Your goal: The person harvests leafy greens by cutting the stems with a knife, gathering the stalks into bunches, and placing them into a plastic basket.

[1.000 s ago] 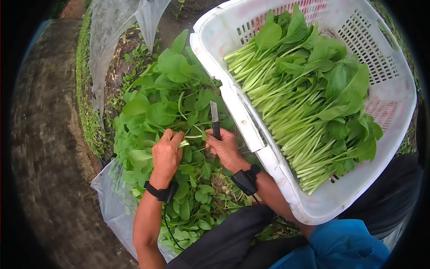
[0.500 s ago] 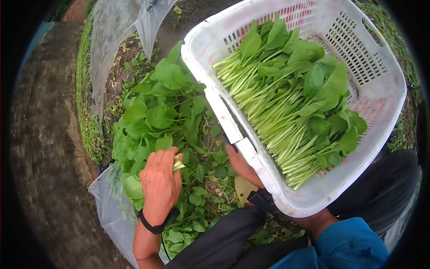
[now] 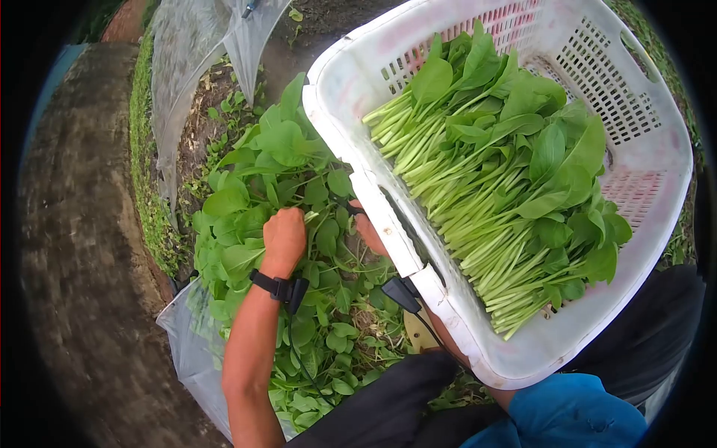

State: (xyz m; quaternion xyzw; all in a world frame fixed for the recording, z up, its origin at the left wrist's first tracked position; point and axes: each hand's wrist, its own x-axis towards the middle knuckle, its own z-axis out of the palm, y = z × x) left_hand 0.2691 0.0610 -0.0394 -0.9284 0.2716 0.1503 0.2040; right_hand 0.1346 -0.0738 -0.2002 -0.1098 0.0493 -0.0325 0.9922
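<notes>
My left hand (image 3: pixel 284 237) is closed among the leafy green plants (image 3: pixel 235 201), with pale cut stem ends showing beside its fingers. A black strap with a small device sits on that wrist. To its right, my right hand (image 3: pixel 369 230) is partly hidden by the rim of the white basket (image 3: pixel 388 235); its fingers are closed around a dark tool (image 3: pixel 349 207), of which only a little shows among the leaves. Inside the tilted basket lies a row of cut greens (image 3: pixel 485 179), stems toward the lower left and leaves toward the upper right.
Clear plastic sheeting (image 3: pixel 190 75) hangs at the upper left, and more (image 3: pixel 196 358) lies beside the plants at the lower left. A brown path (image 3: pixel 89 224) runs along the left. My dark-trousered knees (image 3: pixel 366 403) are below the basket.
My left hand has moved up and right, farther into the leaves. My right hand has moved up and left, and the dark tool now shows. The basket appears slightly lower and farther right.
</notes>
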